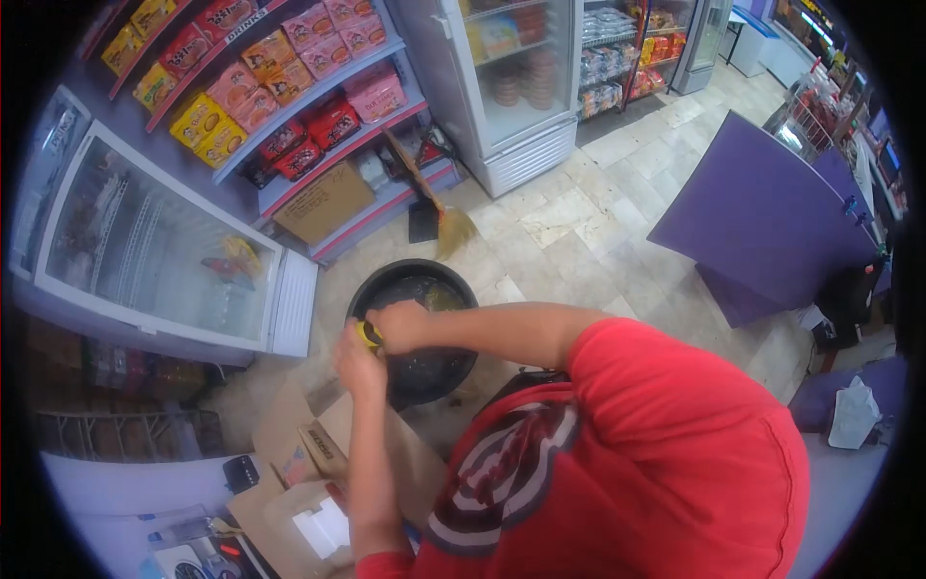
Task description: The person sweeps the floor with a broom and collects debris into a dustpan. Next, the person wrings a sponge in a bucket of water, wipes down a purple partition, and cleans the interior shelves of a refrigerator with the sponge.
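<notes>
Both my hands meet over the left rim of a round black tub. My left hand is closed around a small yellow-and-black object whose kind I cannot make out. Right against it, my right hand is curled shut with its fingers turned down; whether it also grips that object is hidden. Inside the tub the surface looks dark and wet, and a yellowish-green thing shows near its far right side.
Behind the tub, a broom leans on shelves of noodle packs beside a black dustpan. A glass-door fridge stands left. Cardboard boxes sit close below my left arm. A purple panel is at right.
</notes>
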